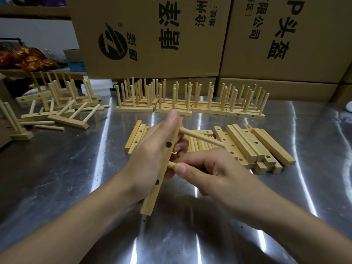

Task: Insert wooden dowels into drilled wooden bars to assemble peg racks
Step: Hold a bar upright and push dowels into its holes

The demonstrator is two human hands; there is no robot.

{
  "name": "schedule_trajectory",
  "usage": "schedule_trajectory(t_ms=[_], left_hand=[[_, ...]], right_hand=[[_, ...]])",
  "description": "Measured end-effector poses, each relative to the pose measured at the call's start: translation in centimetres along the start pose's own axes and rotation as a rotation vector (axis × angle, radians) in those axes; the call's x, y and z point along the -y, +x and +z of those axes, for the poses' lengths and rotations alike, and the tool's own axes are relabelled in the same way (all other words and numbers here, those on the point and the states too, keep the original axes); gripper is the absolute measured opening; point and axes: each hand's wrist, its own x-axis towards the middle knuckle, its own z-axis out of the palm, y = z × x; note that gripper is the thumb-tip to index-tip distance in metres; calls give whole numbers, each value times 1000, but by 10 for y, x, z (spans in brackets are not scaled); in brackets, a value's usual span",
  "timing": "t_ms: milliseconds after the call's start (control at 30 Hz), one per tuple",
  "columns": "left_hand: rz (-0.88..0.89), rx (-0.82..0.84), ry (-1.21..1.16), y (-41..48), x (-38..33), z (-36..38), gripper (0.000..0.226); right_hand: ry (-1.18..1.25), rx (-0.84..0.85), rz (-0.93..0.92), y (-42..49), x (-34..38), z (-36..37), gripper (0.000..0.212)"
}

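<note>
Left hand (150,155) fingers grip a pale drilled wooden bar (152,197), tilted above the shiny metal tabletop (76,178). One round wooden dowel (202,137) sticks out near the bar's top. Right hand (215,168) fingers pinch a second light wooden dowel (171,165), its end at the bar's right edge. Loose drilled bars (247,143) are piled behind.

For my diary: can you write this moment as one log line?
left hand: holds pale drilled wooden bar | right hand: pinches round wooden dowel at bar | upper dowel: already in bar
</note>
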Motion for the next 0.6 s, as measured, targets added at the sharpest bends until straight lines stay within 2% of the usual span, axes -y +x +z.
schedule_trajectory(t_ms=[67, 167, 233, 300, 400, 500, 600], left_hand=[[30, 13, 30, 1, -3, -3, 57], [48, -84, 71, 7, -2, -8, 56], [11, -248, 109, 9, 5, -10, 59], [-62, -444, 100, 12, 12, -14, 59], [-155, -637, -85, 18, 17, -24, 55], [-183, -694, -165, 21, 20, -27, 53], [-207, -672, -158, 21, 22, -25, 53]], right_hand=[[-40, -5, -24, 3, 0, 0, 24], [-143, -20, -49, 11, -1, -4, 24], [-240, -66, -4, 10, -8, -16, 31], [-315, -189, 44, 7, -21, -33, 35], [-575, -423, 146, 4, -44, -61, 28], [-894, -378, 270, 7, -60, -73, 31], [-973, -334, 211, 6, -64, -69, 35]])
